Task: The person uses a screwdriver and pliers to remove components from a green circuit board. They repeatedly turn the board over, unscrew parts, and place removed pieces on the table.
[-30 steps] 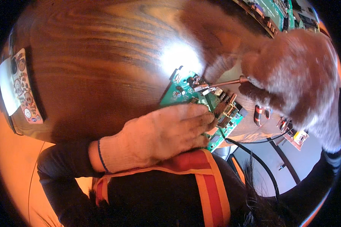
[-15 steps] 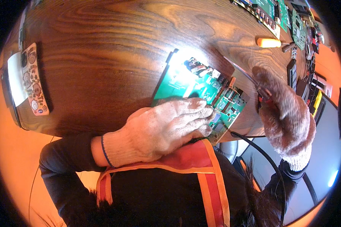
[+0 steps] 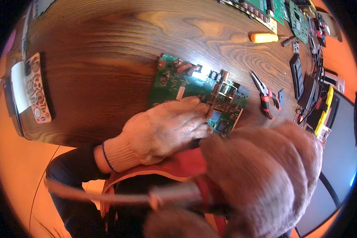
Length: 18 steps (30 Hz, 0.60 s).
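Note:
My left hand (image 3: 162,129), in a pale work glove, lies over the near edge of a green circuit board (image 3: 180,83). Its fingers are held together on the board's face; the thumb is hidden. Close to the camera and smeared by motion, my gloved right hand (image 3: 261,174) is wrapped round a long tool (image 3: 174,195) with a thin rod, a silvery barrel and a red part at the grip. The rod points left, in front of my body. Blur hides the tool's exact kind. Right of the board lie needle-nose pliers (image 3: 265,95) with red and black handles.
A yellow-handled tool (image 3: 264,37) lies at the far right, near more circuit boards (image 3: 299,23). Farther right are a black slotted part (image 3: 296,75) and a yellow-edged object (image 3: 324,109). A phone in a patterned case (image 3: 37,89) sits at the left table edge.
My right hand has swung down toward my body with the tool, whose rod now points left. The pliers are plainly visible now. The bright light on the board has shrunk. The view has shifted slightly.

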{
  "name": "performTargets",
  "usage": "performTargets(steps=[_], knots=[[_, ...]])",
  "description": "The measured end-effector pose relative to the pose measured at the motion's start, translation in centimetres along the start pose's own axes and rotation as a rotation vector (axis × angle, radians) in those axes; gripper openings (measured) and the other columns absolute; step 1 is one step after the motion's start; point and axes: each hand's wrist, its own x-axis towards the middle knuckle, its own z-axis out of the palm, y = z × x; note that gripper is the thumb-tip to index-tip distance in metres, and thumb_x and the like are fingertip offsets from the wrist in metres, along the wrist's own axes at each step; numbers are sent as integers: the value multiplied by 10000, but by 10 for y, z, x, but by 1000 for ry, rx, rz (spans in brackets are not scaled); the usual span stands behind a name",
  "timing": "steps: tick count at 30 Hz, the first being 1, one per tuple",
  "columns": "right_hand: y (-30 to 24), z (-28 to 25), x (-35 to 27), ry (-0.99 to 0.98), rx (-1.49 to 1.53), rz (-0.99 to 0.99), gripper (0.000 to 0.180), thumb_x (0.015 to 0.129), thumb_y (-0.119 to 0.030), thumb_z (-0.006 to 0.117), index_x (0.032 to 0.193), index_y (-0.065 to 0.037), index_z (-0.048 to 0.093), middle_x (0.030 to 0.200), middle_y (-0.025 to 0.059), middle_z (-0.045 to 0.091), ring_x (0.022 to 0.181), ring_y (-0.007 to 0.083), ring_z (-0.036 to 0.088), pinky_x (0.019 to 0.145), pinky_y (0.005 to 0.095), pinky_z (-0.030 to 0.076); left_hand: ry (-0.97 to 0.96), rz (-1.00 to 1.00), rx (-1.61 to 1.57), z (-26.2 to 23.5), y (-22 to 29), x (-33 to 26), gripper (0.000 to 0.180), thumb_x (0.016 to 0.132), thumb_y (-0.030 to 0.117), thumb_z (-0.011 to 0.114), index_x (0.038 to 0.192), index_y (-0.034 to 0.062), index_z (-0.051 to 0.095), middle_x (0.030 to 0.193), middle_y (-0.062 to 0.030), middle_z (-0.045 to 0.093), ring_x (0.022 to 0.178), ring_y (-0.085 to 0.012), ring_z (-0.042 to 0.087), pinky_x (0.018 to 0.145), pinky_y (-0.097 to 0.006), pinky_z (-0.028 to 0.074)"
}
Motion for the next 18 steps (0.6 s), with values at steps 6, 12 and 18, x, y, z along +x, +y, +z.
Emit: performTargets(steps=[6, 12, 18], knots=[[-31, 0, -9, 86, -50, 96, 326, 789, -98, 740, 1108, -84, 676, 847, 96, 673, 699, 241, 667, 645, 377, 515, -73, 74, 119, 2, -1, 0, 417, 947, 241, 482, 1347, 190, 590, 1401, -32, 613, 1378, -181, 482, 1233, -372, 283], [-36, -11, -6, 255, -111, 304, 290, 747, -124, 776, 1025, -85, 700, 844, 93, 682, 707, 239, 665, 674, 383, 513, 37, -30, 111, -1, 7, 0, 402, 931, 254, 572, 1315, 142, 614, 1392, -72, 608, 1310, -237, 546, 1154, -370, 395], [65, 34, -25, 377, -165, 167, 517, 798, -3, 684, 1257, -240, 704, 995, 146, 640, 822, 342, 657, 706, 408, 541, 130, 64, 42, -31, 6, -15, 328, 858, 209, 647, 1182, 199, 694, 1296, -71, 654, 1245, -241, 583, 1109, -401, 447]])
